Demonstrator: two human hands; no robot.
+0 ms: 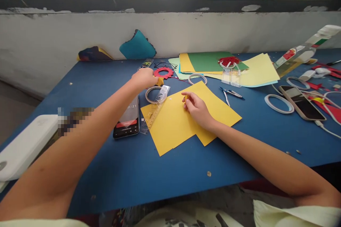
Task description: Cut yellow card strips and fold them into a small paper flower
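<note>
My left hand (144,78) reaches to the back of the table, fingers curled down on a small yellow paper piece (160,81). Just beyond it lies a red paper ring with a jagged edge (169,75). My right hand (197,109) rests over yellow paper sheets (176,127), with a small folded yellow paper piece (187,98) pinched between thumb and fingers. A clear ruler (157,110) lies across the sheets' left edge, beside a tape roll (147,96). Part of my left fingers is hidden behind the hand.
A phone (128,124) lies left of the ruler. Compasses (231,93), another tape roll (279,104) and a second phone (303,103) are to the right. Coloured sheets (213,62) are stacked at the back, near a tilted bottle (298,55). A white device (29,142) sits far left.
</note>
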